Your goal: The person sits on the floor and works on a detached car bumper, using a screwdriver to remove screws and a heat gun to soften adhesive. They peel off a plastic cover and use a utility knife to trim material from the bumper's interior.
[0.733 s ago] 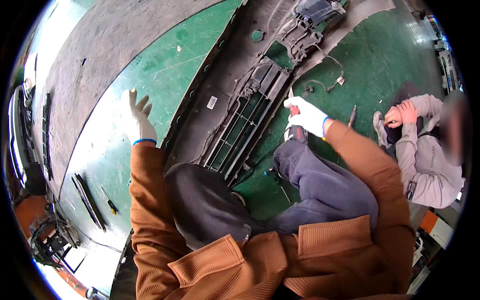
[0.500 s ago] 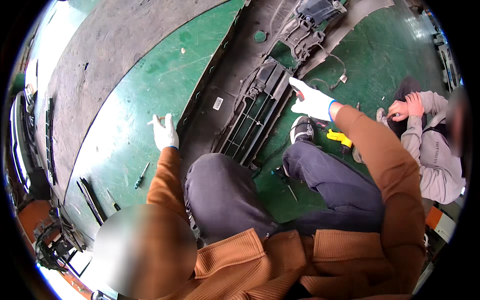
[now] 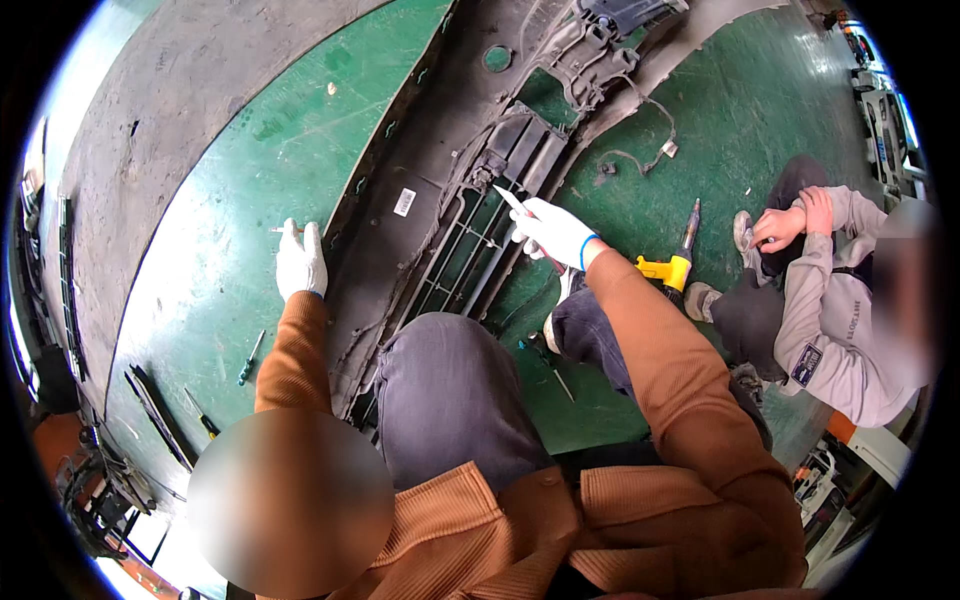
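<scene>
I am crouched over a dark grey car bumper that lies inside-up on a green floor. My left hand, in a white glove, rests on the floor beside the bumper's left edge, with a small thin object at its fingertips. My right hand, also gloved, hovers over the bumper's grille with one finger stretched out toward it. Both sleeves are orange-brown. My knees in grey trousers are below the bumper.
A yellow power drill lies on the floor right of my right arm. Another person in a grey top sits at the right. A loose wire lies beyond. Screwdrivers and dark trim strips lie at the left.
My left hand came down from the air onto the floor beside the bumper. My right hand lifted off my knee and moved over the grille. The drill came into view.
</scene>
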